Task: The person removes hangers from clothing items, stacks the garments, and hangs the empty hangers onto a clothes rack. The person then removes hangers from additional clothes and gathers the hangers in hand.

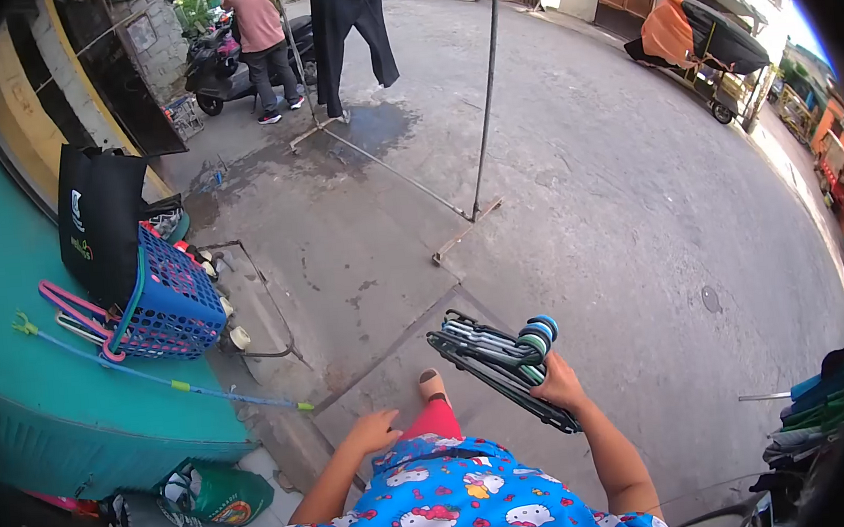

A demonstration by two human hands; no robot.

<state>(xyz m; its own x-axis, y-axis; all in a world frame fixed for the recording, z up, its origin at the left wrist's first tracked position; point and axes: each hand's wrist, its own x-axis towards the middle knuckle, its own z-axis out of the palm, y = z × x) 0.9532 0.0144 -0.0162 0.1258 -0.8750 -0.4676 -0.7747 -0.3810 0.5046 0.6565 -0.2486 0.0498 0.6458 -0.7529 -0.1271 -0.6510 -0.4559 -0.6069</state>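
Note:
My right hand [559, 384] is closed around a bundle of clothes hangers [490, 351], held out in front of me to the right. Their frames are dark green, black and grey, and blue, white and green hook ends bunch together close to my fingers. My left hand [373, 432] hangs near my left thigh with nothing in it, its fingers loosely extended. Farther ahead, black trousers [350, 34] hang from a metal drying rack [485, 97].
On the left, a teal counter [11, 380] carries a blue basket [179, 295], a black bag [97, 222] and a blue pole [141, 373]. Bags [223, 490] sit below. Clothes [816, 410] hang at right. A person [260, 37] stands by a scooter [215, 76].

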